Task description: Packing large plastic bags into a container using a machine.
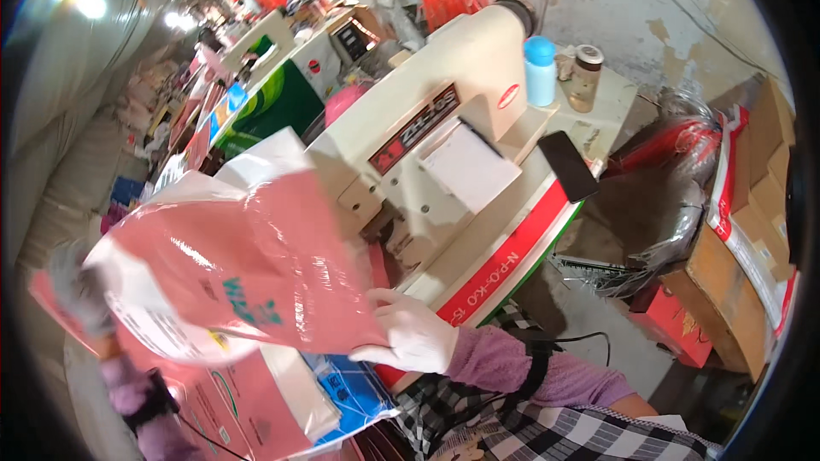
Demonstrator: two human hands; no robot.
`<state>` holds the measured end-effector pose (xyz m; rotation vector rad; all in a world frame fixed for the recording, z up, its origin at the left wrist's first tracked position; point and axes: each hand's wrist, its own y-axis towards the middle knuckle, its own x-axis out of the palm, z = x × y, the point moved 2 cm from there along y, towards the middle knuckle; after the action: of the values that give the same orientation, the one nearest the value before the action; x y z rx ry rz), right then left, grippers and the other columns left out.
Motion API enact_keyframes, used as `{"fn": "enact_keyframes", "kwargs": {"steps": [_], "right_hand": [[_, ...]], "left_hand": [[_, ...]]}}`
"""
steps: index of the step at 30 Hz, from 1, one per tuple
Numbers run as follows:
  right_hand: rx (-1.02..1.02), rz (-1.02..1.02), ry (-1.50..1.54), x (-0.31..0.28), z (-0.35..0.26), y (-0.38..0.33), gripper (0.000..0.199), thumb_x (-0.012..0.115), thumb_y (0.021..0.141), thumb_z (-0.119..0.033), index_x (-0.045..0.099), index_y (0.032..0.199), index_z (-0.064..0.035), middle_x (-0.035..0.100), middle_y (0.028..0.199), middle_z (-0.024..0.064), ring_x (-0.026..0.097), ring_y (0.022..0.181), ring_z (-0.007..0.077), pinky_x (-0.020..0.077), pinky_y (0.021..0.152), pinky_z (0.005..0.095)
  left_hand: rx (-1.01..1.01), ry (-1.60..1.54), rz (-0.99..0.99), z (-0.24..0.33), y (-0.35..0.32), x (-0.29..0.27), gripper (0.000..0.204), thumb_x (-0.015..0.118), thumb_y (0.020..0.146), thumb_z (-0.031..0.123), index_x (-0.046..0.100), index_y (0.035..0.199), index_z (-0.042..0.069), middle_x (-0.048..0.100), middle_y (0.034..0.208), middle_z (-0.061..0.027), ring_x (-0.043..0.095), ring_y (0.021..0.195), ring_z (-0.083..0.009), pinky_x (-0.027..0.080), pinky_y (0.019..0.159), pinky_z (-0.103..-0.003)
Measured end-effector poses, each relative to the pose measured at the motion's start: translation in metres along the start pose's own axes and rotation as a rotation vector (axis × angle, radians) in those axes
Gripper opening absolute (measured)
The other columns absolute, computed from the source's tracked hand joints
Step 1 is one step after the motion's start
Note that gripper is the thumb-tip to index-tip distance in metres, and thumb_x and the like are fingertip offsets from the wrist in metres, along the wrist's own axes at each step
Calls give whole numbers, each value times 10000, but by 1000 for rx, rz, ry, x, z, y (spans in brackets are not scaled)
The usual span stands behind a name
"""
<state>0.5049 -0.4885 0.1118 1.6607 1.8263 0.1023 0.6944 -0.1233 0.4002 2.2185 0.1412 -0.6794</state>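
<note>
Pink bag (295, 252) was between the hands, left of the right hand (416, 330); it was bent, so long axis unclear. Right hand was nearer, thumb and fingers pinching the bag's right corner. Left hand (79, 288) was blurred by the bag's left side; couldn't tell its opening or grip. Bottle (540, 77) and jar (583, 85) stood beyond, contents unclear.

My right hand (414, 331) wears a matt, cloth-looking glove (431, 343); my sleeve (489, 362) is fuzzy cloth. The pink packaging (299, 260) looks like glossy, creased plastic, the machine housing (465, 60) smooth and painted, the carton (722, 290) matt cardboard.
</note>
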Motion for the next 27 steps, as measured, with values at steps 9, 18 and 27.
{"fn": "enact_keyframes", "kwargs": {"steps": [9,18,27], "right_hand": [[140,-159,279,51,28,-87,393,558,936,-306,626,1099,45,603,1164,192,558,1075,307,443,929,378],[117,-444,57,67,20,-102,305,510,938,-262,628,1138,-65,632,1036,170,594,997,334,477,878,399],[374,-251,300,43,12,-105,260,570,929,-272,712,970,-58,679,917,130,643,887,290,513,767,355]], "left_hand": [[-218,-185,-676,164,-185,-78,432,551,801,60,579,1232,77,603,1190,-113,570,1082,-247,430,974,-371],[-216,-616,-1343,429,-171,97,529,481,945,354,482,1346,9,428,1416,-224,416,1312,-369,338,1096,-409],[-823,-1008,-806,366,-137,144,620,479,951,358,350,1451,16,297,1528,-205,240,1423,-385,218,1162,-436]]}}
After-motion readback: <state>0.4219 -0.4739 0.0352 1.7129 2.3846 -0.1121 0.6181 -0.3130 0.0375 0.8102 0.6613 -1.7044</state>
